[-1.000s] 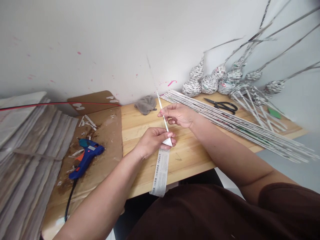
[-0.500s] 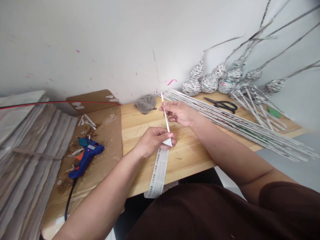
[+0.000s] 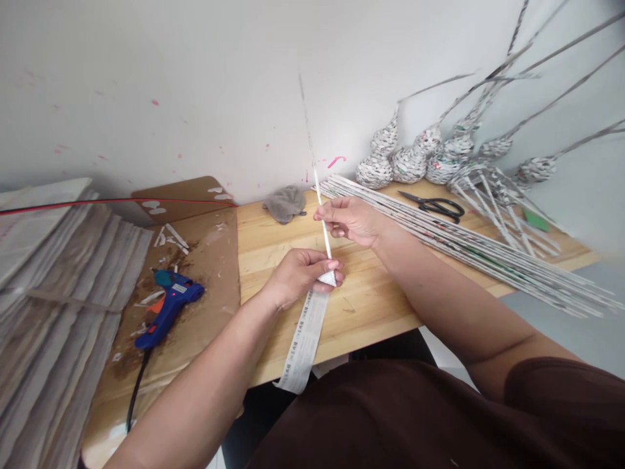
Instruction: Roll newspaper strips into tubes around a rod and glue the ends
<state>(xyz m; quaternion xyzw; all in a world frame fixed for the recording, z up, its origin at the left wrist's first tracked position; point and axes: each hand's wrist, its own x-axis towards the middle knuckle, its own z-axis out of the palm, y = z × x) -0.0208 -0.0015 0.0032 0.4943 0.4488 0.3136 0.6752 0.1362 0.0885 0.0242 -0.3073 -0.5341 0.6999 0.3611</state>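
A thin rolled paper tube (image 3: 327,240) stands nearly upright between my hands, its long tip reaching up in front of the wall. My right hand (image 3: 349,220) pinches the tube at mid-length. Lower down, my left hand (image 3: 305,277) is closed on the tube's base, where the newspaper strip (image 3: 301,342) folds into it. The loose end of the strip hangs down over the table's front edge. Part of the fold is hidden by my left fingers.
A blue glue gun (image 3: 170,306) lies on cardboard (image 3: 215,280) left, beside stacked newspaper strips (image 3: 58,312). A grey cloth (image 3: 286,204) rests at the back. Right are a bundle of paper tubes (image 3: 439,238), black scissors (image 3: 432,204) and woven paper shapes (image 3: 374,170) on the wooden table (image 3: 375,312).
The strip's loose end has swung slightly left. My right hand has slid a little down the tube, while my left hand stays in about the same place.
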